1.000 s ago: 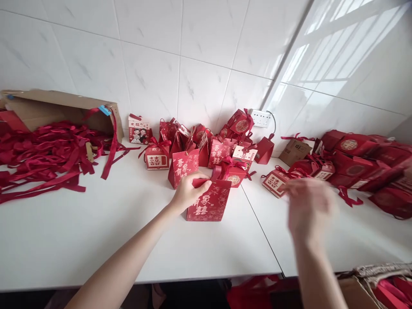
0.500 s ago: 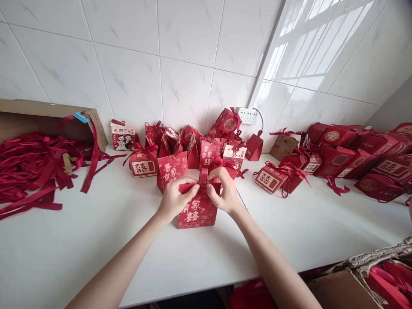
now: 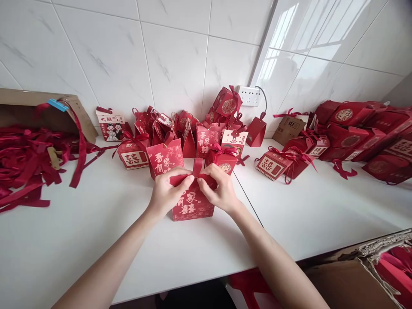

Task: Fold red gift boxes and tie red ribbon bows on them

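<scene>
A red gift box [image 3: 194, 206] with white lettering stands upright on the white table in front of me. My left hand [image 3: 169, 189] pinches its top edge from the left, thumb near the middle. From the other side, my right hand [image 3: 219, 186] grips the same edge, the two thumbs almost meeting. Between the hands a red ribbon loop [image 3: 198, 166] sticks up from the top of the box. Just behind it, to the left, is a matching red box [image 3: 164, 156] with its own ribbon loop.
Red ribbons [image 3: 28, 159] spill from a cardboard box [image 3: 79, 116] at the left. More decorated boxes line the tiled wall, with a power strip [image 3: 249, 95] behind. Stacked red boxes [image 3: 357, 133] fill the right. An open carton [image 3: 341, 283] sits below the table's right edge.
The view has shifted slightly, so the background sits higher in it. Both hands still pinch the box top, with the thumbs now closer together at the ribbon loop's base.
</scene>
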Tool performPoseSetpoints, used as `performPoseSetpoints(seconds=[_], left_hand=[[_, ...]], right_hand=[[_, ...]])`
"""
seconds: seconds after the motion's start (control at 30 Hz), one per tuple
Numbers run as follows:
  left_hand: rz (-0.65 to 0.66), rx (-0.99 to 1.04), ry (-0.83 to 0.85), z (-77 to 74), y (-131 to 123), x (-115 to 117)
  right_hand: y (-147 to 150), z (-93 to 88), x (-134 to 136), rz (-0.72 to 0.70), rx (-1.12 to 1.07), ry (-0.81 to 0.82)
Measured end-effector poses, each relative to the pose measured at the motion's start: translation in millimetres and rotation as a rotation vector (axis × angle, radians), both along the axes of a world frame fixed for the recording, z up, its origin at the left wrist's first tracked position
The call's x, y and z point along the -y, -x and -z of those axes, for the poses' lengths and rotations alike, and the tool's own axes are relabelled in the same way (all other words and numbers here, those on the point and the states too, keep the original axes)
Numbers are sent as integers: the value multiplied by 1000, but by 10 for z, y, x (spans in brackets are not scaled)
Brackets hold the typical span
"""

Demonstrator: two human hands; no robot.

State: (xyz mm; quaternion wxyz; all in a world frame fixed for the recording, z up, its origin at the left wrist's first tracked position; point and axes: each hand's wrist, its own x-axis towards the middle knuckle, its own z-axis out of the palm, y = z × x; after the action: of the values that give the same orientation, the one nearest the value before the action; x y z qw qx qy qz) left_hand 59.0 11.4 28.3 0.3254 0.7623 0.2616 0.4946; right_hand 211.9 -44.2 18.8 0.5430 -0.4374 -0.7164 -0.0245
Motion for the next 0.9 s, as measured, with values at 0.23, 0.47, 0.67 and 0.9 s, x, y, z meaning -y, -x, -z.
performPoseSetpoints(seconds=[0.23,0.47,0.67,0.9], left_hand=[[6,-30,-12,-16,-1,-21],[29,-6,18,-6,-12,-17],[36,-17,20,-22,-3,-30],[91,10,28,-41,17,-14]], right_hand=[[19,-46,17,-24,-81,93],[65,-52,16,-30,-205,148],[53,-65,23,-45,-213,187],[73,-37,31,-43,-238,194]])
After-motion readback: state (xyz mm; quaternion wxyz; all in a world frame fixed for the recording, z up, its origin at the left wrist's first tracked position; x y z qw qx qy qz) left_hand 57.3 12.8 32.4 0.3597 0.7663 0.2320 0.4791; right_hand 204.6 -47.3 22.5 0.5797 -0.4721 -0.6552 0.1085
